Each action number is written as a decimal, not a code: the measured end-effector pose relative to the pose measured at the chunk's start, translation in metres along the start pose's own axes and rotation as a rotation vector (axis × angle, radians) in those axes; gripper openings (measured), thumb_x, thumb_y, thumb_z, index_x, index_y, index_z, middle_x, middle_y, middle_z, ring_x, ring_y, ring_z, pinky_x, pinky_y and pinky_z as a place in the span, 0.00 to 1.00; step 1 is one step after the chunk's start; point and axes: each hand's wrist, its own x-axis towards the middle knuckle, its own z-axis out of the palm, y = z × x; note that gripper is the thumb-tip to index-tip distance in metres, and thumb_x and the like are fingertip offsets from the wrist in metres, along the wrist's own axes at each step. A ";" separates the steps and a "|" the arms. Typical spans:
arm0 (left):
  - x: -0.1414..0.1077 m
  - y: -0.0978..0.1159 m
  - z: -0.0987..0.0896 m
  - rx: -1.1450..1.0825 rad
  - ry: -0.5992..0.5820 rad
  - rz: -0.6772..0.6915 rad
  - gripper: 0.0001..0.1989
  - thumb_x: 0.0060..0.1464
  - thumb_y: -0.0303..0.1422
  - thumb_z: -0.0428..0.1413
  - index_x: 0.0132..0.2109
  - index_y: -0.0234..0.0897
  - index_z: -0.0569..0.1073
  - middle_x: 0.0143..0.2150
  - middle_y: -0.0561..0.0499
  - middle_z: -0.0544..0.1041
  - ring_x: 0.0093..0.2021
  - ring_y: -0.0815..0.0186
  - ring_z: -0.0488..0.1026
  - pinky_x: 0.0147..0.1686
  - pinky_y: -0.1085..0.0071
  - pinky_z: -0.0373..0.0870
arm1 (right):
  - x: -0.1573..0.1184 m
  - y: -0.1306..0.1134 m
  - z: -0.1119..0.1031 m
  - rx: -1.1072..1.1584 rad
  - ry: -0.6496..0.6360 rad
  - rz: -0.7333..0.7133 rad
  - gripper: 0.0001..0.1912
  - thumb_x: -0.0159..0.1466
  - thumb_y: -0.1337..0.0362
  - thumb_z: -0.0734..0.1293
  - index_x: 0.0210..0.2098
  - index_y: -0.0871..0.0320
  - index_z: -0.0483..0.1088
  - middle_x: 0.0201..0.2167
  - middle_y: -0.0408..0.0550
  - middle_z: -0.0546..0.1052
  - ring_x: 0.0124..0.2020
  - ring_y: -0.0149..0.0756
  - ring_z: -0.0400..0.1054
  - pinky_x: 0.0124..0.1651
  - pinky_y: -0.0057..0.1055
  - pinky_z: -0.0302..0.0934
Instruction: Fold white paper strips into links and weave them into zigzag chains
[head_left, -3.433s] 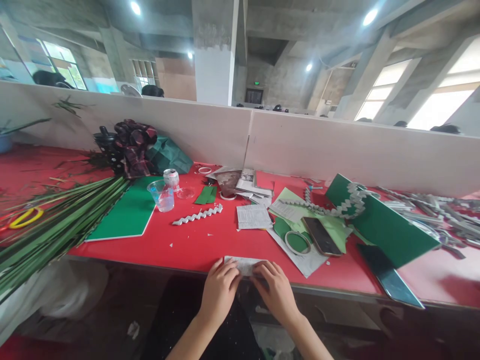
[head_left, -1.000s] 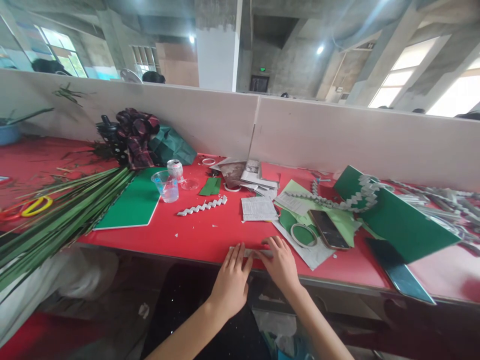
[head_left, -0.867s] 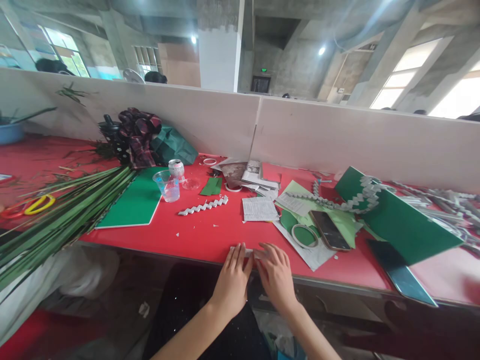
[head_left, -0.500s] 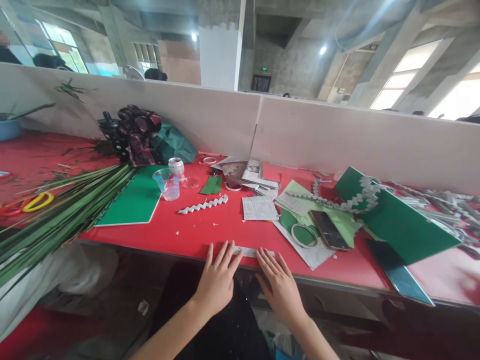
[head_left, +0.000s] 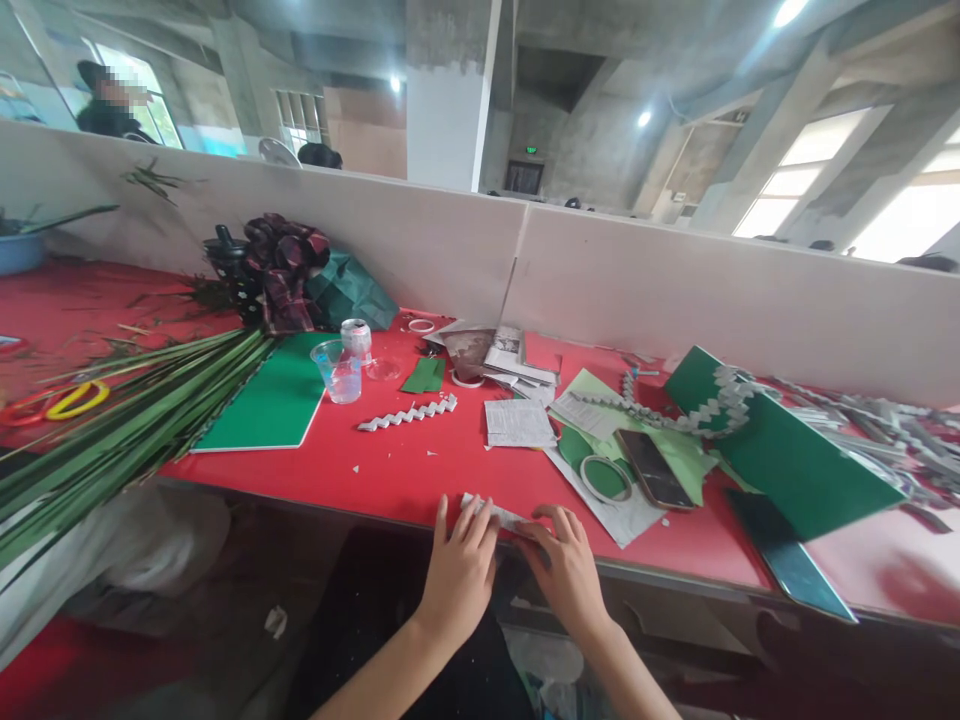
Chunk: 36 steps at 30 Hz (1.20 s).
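A narrow strip of printed paper (head_left: 507, 516) lies at the front edge of the red table, slanting down to the right. My left hand (head_left: 459, 570) rests on its left part, fingers stretched out and slightly apart. At the other end, my right hand (head_left: 568, 562) has bent fingers and thumb closed about the strip. Fingers cover both ends of the paper. Farther back lies a folded zigzag paper chain (head_left: 409, 413), beside a flat piece of printed paper (head_left: 519, 424).
Long green leaves (head_left: 161, 400) spread across the left side, over a green board (head_left: 262, 400). A clear cup (head_left: 339, 375) and a can (head_left: 357, 342) stand behind. To the right are a phone (head_left: 654, 468), a white ring (head_left: 606, 480) and a raised green board (head_left: 780, 450).
The strip has tilted, its right end coming nearer the table edge. My right hand has gone from flat fingers to bent ones at that end. My left hand has shifted slightly right.
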 end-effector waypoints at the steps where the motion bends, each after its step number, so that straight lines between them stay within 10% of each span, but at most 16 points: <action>1: 0.001 -0.001 0.002 -0.026 0.026 0.027 0.16 0.60 0.29 0.48 0.54 0.39 0.70 0.56 0.47 0.73 0.59 0.59 0.65 0.64 0.48 0.51 | 0.000 0.000 -0.001 -0.001 -0.007 -0.006 0.08 0.65 0.65 0.63 0.39 0.54 0.74 0.40 0.50 0.73 0.42 0.42 0.66 0.44 0.39 0.62; 10: 0.014 -0.012 -0.005 -0.181 0.076 0.089 0.08 0.59 0.26 0.51 0.33 0.39 0.73 0.33 0.54 0.74 0.41 0.67 0.70 0.59 0.58 0.59 | -0.005 0.011 -0.007 0.116 -0.007 -0.166 0.10 0.66 0.69 0.61 0.41 0.54 0.73 0.35 0.46 0.76 0.37 0.36 0.67 0.46 0.34 0.58; 18: 0.019 -0.007 -0.018 -0.282 -0.084 -0.132 0.06 0.58 0.29 0.53 0.33 0.38 0.74 0.34 0.51 0.70 0.38 0.64 0.67 0.42 0.65 0.65 | 0.005 -0.007 -0.019 0.071 -0.126 0.056 0.08 0.66 0.66 0.61 0.34 0.55 0.72 0.33 0.45 0.76 0.36 0.35 0.69 0.39 0.29 0.58; 36: 0.034 -0.014 -0.018 -0.406 -0.184 -0.239 0.06 0.57 0.27 0.52 0.34 0.39 0.72 0.35 0.51 0.73 0.40 0.62 0.67 0.43 0.65 0.61 | 0.032 -0.008 -0.027 0.032 -0.300 0.247 0.07 0.64 0.64 0.62 0.33 0.55 0.71 0.35 0.43 0.75 0.33 0.33 0.71 0.31 0.26 0.52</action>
